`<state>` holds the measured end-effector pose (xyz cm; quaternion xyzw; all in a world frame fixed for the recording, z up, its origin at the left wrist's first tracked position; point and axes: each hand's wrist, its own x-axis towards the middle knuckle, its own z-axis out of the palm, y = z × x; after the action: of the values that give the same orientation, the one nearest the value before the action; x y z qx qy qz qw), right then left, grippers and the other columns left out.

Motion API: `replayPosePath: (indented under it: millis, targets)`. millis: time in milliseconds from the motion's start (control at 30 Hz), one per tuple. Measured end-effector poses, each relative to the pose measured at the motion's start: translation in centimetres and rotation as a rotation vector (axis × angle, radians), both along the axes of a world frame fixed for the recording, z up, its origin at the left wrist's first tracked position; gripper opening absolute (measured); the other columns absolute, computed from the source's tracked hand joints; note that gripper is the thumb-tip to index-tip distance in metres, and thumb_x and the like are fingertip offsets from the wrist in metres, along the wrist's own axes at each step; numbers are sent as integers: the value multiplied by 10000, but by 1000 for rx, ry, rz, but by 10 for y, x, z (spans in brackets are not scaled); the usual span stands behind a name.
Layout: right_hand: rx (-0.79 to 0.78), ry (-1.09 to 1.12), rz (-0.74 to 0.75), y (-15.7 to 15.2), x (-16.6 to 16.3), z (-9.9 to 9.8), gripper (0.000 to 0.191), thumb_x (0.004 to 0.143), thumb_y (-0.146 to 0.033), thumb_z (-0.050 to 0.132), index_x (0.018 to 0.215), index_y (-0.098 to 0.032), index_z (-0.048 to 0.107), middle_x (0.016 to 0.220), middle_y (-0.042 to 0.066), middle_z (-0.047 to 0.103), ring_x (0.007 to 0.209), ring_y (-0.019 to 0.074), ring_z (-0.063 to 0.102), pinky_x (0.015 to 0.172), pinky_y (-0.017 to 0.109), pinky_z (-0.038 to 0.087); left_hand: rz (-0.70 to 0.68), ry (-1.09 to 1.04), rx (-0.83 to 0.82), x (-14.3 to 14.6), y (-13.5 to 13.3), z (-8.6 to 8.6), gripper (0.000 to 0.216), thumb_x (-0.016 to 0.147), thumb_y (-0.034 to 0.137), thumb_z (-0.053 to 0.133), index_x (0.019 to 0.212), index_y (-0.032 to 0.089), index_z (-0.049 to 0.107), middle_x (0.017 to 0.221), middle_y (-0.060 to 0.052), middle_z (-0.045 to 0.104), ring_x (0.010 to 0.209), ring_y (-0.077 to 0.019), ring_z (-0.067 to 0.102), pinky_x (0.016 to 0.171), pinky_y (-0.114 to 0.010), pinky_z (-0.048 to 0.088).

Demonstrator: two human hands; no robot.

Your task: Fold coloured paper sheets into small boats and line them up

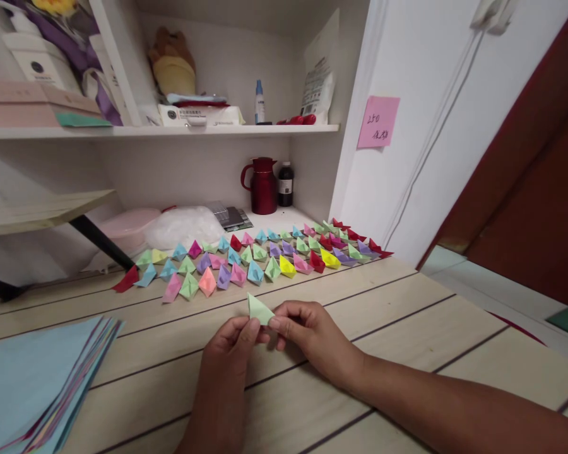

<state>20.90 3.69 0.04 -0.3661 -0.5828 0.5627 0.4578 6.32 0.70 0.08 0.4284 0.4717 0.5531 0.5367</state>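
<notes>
Between my two hands is a small piece of folded light green paper (259, 309), shaped like a triangle with its peak pointing up. The thumb and fingers of my left hand (234, 340) pinch its lower left corner. On the right, my right hand (307, 331) pinches the other lower corner between thumb and fingers. Both hands are just above the wooden table (383, 328). Beyond them stand rows of small folded paper boats (255, 272) in many colours. The fingers hide the lower edge of the held paper.
A stack of coloured paper sheets (38, 378) lies at the left. Behind the boats are a bag of white stuff (184, 228), a red jug (264, 189) and a dark bottle (286, 186). A black-legged wooden stand (42, 208) rises at the left. A pink note (378, 122) hangs on the wall.
</notes>
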Motion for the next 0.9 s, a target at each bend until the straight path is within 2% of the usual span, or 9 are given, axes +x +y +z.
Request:
replayPosePath:
  millis: [100, 200, 367, 500, 633, 700, 767, 900]
  targets:
    - [25, -31, 11, -1, 0, 1, 318, 783, -451, 670, 722, -139, 671, 624, 16, 639, 583, 116, 553, 606, 240, 418, -5, -78, 0, -4, 2, -8, 252, 786, 410, 659, 864, 174, 695, 797, -24, 677, 800, -160, 591, 800, -266, 408]
    - [7, -18, 14, -1, 0, 1, 348, 762, -482, 680, 700, -141, 656, 646, 19, 645, 579, 116, 554, 596, 242, 419, -2, -137, -12, -4, 3, -9, 274, 774, 402, 679, 916, 169, 699, 798, -25, 667, 797, -157, 588, 805, -277, 416]
    - [-14, 3, 52, -1, -1, 0, 375, 718, -516, 706, 692, -145, 650, 645, 9, 637, 579, 118, 560, 595, 244, 426, 44, -181, -44, -1, 1, 0, 229, 711, 354, 740, 829, 164, 693, 727, -3, 625, 741, -141, 566, 793, -276, 437]
    - [-12, -25, 77, -2, 0, 0, 391, 718, -530, 704, 684, -147, 636, 671, 16, 647, 575, 119, 561, 590, 245, 430, 41, -184, -80, -1, 0, 8, 196, 698, 342, 748, 731, 168, 663, 635, 32, 544, 649, -106, 496, 655, -217, 420]
    - [76, -43, 57, 0, 5, 5, 429, 845, -550, 560, 698, -150, 611, 640, 7, 602, 584, 120, 548, 616, 251, 427, -2, -284, -148, -3, 1, 9, 215, 694, 326, 758, 649, 170, 618, 602, 44, 508, 610, -90, 463, 633, -200, 432]
    - [152, -17, -6, 3, 10, 8, 413, 892, -533, 502, 748, -159, 604, 663, -1, 576, 632, 122, 542, 656, 253, 426, -48, -366, -167, -5, 2, 6, 208, 700, 306, 762, 654, 165, 616, 612, 40, 511, 625, -88, 481, 676, -207, 458]
    - [181, 26, -47, 5, 14, 10, 338, 884, -502, 542, 851, -172, 606, 750, 2, 582, 727, 134, 550, 708, 258, 431, -93, -412, -177, -7, 4, 3, 196, 723, 282, 751, 658, 159, 614, 625, 35, 515, 637, -85, 493, 713, -219, 477]
    - [113, 126, 45, 6, 16, 10, 315, 832, -427, 648, 1048, -206, 591, 919, 21, 603, 880, 156, 571, 807, 288, 447, -149, -399, -169, -8, 4, 1, 184, 775, 266, 709, 665, 148, 620, 641, 25, 524, 658, -85, 508, 741, -227, 492]
